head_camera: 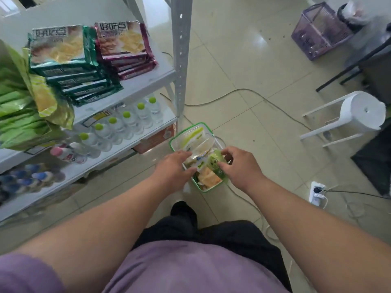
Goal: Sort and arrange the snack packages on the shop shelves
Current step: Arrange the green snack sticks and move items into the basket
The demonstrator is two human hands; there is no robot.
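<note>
A green-rimmed basket (181,134) stands on the floor by the shelf post, filled with several snack packages. My left hand (173,167) reaches into its near left side, thumb and fingers pinching a whitish snack pack (195,158). My right hand (239,166) is over the basket's right side, fingers curled around a green snack pack (214,163). An orange pack (209,177) lies under both. On the upper shelf (148,81) lie a stack of green cracker packs (69,60) and a stack of maroon cracker packs (124,47).
Light green snack bags (19,106) crowd the shelf's left. Water bottles (118,125) line the lower shelf. A grey shelf post (181,60) rises beside the basket. A cable (243,92) crosses the floor; a white stool (357,115), purple basket (319,30) and power strip (316,192) stand right.
</note>
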